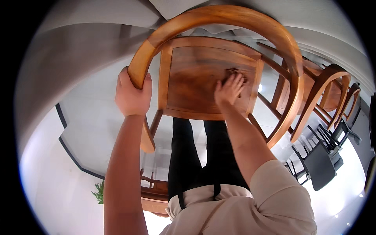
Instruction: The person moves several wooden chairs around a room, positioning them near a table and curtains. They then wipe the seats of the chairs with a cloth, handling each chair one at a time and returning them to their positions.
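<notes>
A wooden armchair (pixel 194 79) with a curved top rail (pixel 235 14) stands directly before me. My left hand (pixel 132 95) is wrapped around the left arm of that rail. On the right part of the flat wooden seat, my right hand (pixel 230 89) presses down with its fingers extended. Beneath those fingers is a crumpled dark brown cloth (pixel 232 72), partly covered and blurred.
More wooden armchairs (pixel 337 73) stand in a row to the right. Beyond them are dark chairs and a dark grey table (pixel 320 166). A pale surface (pixel 73 44) curves along the upper left. Green leaves (pixel 100 192) and wooden furniture (pixel 155 192) show at the lower left.
</notes>
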